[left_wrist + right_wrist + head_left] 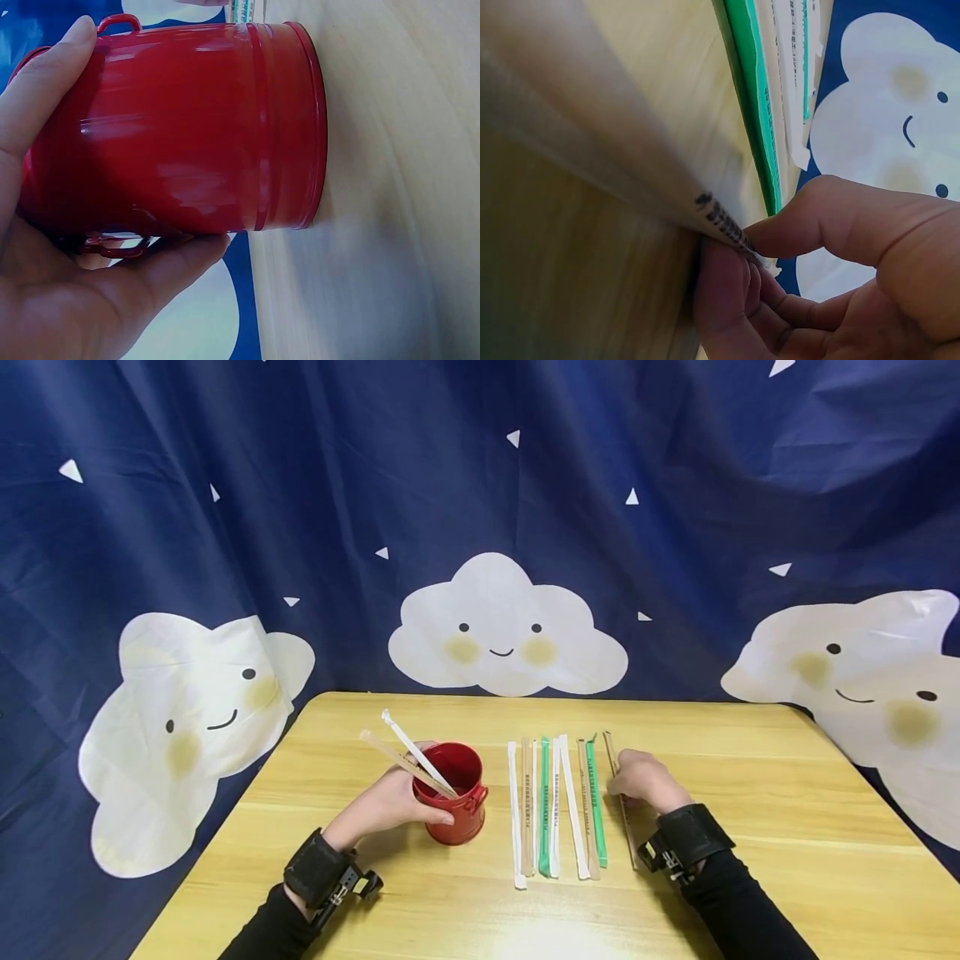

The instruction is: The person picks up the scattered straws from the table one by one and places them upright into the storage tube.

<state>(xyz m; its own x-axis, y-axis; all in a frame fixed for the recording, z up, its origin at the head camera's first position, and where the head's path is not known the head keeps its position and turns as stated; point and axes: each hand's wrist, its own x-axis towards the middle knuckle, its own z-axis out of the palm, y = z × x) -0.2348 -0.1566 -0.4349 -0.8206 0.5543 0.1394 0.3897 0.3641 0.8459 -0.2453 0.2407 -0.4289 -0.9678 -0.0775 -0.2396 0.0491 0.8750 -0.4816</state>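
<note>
My left hand (401, 797) grips a red metal bucket (459, 822) by its side, thumb and fingers around the wall. In the left wrist view the bucket (172, 135) lies across the picture with its base close to the tabletop. Two wrapped straws, one white (411, 745) and one brown (390, 751), lean out of the bucket toward the left. At the right, my right hand (647, 781) pinches a brown paper-wrapped straw (627, 831) between thumb and fingers. Printed dark characters show on that straw (724, 223) in the right wrist view.
Between the hands lies a row of several wrapped straws, among them a green one (545, 810), a white one (573, 810) and a brown one (592, 818). They rest on a light wooden table (750, 760). Behind it hangs a dark blue curtain (450, 460) with clouds.
</note>
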